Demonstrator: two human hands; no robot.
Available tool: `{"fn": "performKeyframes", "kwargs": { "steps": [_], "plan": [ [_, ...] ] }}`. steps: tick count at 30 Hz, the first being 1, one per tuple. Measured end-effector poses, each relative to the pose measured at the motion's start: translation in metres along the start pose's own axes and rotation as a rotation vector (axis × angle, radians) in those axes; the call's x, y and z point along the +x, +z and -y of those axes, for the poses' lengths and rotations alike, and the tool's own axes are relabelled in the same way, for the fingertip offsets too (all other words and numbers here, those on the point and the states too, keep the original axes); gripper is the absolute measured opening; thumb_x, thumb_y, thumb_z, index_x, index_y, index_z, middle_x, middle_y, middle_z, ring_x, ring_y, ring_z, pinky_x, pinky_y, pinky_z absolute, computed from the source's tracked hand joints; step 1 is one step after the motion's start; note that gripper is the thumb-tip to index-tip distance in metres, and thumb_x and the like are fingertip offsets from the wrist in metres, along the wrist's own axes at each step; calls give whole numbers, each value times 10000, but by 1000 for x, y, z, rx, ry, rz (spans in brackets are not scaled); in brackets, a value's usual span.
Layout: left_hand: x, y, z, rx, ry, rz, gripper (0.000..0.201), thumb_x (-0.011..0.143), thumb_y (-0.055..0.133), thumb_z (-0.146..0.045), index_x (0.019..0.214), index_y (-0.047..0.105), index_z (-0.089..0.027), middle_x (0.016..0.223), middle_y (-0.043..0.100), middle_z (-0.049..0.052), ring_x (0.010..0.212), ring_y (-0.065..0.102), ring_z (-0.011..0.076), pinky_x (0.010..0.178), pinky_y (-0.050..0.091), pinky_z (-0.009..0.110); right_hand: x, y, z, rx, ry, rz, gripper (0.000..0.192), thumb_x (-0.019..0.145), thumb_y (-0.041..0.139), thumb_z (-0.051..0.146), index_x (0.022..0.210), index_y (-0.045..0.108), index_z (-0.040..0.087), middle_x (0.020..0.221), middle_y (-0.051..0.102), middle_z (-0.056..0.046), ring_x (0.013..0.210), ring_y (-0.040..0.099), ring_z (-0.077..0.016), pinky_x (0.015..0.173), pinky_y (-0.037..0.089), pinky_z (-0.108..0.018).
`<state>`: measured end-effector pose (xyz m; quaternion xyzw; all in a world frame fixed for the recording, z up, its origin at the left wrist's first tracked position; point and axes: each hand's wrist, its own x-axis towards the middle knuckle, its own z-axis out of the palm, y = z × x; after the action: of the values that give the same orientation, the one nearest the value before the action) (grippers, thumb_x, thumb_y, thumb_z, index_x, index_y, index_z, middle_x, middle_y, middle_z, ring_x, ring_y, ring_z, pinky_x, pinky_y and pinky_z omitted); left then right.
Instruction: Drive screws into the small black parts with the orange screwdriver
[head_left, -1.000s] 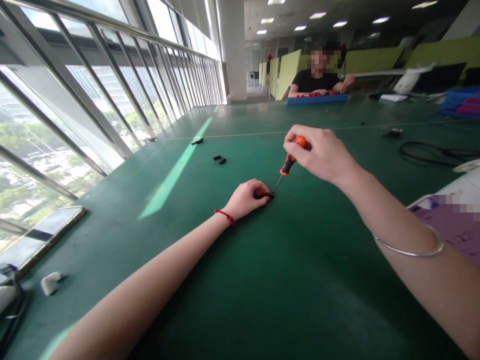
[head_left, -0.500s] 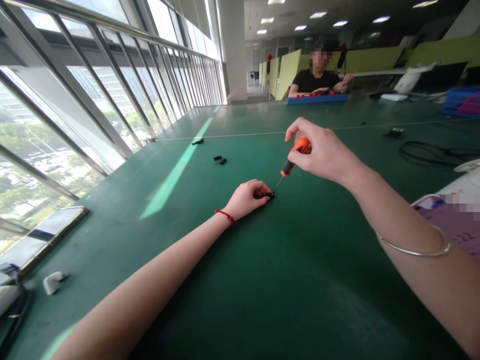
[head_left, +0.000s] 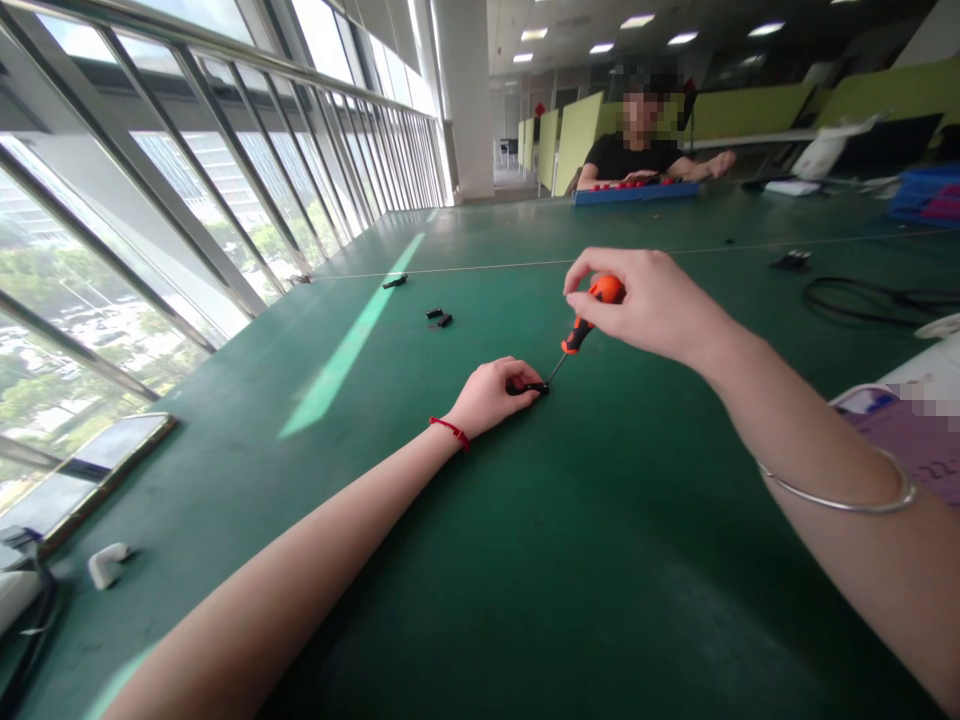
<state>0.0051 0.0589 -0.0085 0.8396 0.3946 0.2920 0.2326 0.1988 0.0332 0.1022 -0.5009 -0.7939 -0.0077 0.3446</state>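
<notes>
Right hand (head_left: pixel 645 305) grips one orange screwdriver (head_left: pixel 585 320), tip down on one small black part (head_left: pixel 529 388) that the left hand (head_left: pixel 491 395) pins to the green table (head_left: pixel 600 560). Fastening looks under way; next, I'd judge, steady turning with downward pressure. Beyond the part lie two black bits (head_left: pixel 439 318) and one black strip (head_left: pixel 394 282).

Orange-and-black screwdriver (head_left: pixel 581 325); small black part (head_left: pixel 529 388), detail too small to tell. Plain dark green surface (head_left: pixel 525 560) with a pale green stripe. Red wrist cord (head_left: pixel 451 431); silver bangle (head_left: pixel 840 490); blue tray (head_left: pixel 634 192), far off.
</notes>
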Motion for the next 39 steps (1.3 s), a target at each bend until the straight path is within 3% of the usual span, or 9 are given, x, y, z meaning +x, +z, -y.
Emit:
{"fn": "performKeyframes", "kwargs": {
  "steps": [6,11,15,19,23,27,31,35,39],
  "plan": [
    [1,0,0,4,6,3,145,744,612,-200,862,693,-179,839,642,18,746,591,121,691,486,228,0,-1,-1,-13,36,6,187,784,552,367,686,595,213,508,501,18,459,379,-110,485,262,-265],
    [0,0,0,8,11,4,148,751,614,-206,873,694,-176,840,636,18,742,586,121,688,481,230,0,-5,1,-16,40,58,163,729,584,333,850,604,226,562,520,29,494,398,-113,511,268,-255],
    [0,0,0,2,11,5,145,753,613,-204,871,692,-173,833,630,18,734,581,119,691,477,229,-1,-6,3,-44,75,115,192,783,502,381,757,607,223,558,513,13,509,394,-123,523,274,-266],
    [0,0,0,0,4,9,150,751,613,-204,875,691,-172,838,631,21,741,579,123,693,474,233,-1,-5,4,-27,52,110,213,727,561,347,902,604,234,601,538,21,526,418,-130,535,280,-264],
    [1,0,-1,4,-3,10,145,748,614,-200,868,691,-170,832,630,21,734,574,123,693,475,236,-1,-5,4,-36,90,111,209,781,498,400,787,614,226,578,526,10,529,422,-134,530,279,-270],
    [1,0,-1,5,-6,9,147,746,618,-201,870,691,-168,830,631,22,733,573,124,693,476,237,-1,-6,5,-35,78,107,228,723,569,351,914,612,234,596,534,25,525,415,-123,532,285,-265],
    [0,0,0,1,3,6,145,753,614,-210,870,691,-171,834,629,23,736,573,125,690,476,236,-1,-6,4,-48,86,99,258,786,512,442,725,623,218,566,528,5,521,406,-124,527,287,-275],
    [0,0,0,4,2,9,146,751,616,-208,870,691,-172,828,627,22,733,574,125,682,477,235,-1,-5,4,-28,65,107,226,720,593,362,904,613,232,613,550,20,521,419,-118,527,288,-265],
    [0,0,0,6,3,6,146,751,616,-206,872,691,-172,828,624,20,733,576,123,681,474,234,-1,-6,4,-60,73,84,226,790,504,415,753,614,221,570,528,2,520,413,-128,523,284,-272]
  ]
}}
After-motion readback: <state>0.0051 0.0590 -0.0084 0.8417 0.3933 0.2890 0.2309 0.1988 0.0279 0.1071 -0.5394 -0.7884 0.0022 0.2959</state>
